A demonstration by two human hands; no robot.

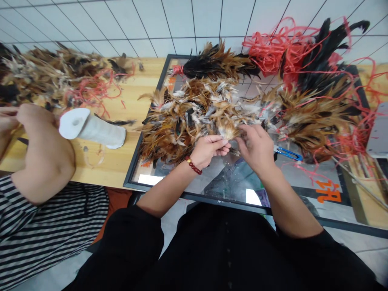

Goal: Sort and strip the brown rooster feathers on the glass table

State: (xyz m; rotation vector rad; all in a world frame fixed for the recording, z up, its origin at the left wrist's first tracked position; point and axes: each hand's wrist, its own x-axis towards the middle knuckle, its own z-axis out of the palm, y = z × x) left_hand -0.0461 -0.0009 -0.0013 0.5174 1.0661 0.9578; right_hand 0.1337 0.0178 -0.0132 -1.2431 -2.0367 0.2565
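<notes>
My left hand (209, 151), with a dark red bead bracelet (194, 165) at its wrist, pinches a small bunch of light brown feathers (228, 132) between thumb and fingers. Close by on the right, my right hand (257, 148) reaches to the same feathers, its thumb and curved fingers apart. Both hands are over the front edge of a heap of loose brown, white and black feathers (182, 117) on a glass-topped panel with a dark frame (212, 198). Blue thread snips (287, 153) lie just right of my right hand.
Tied feather bundles (321, 113) and tangled red plastic string (273, 52) lie at the right and back. A dark feather bundle (218, 62) rests behind the heap. Leftward are a white spool (106, 131), more feathers (57, 72) and a co-worker's arm (45, 149).
</notes>
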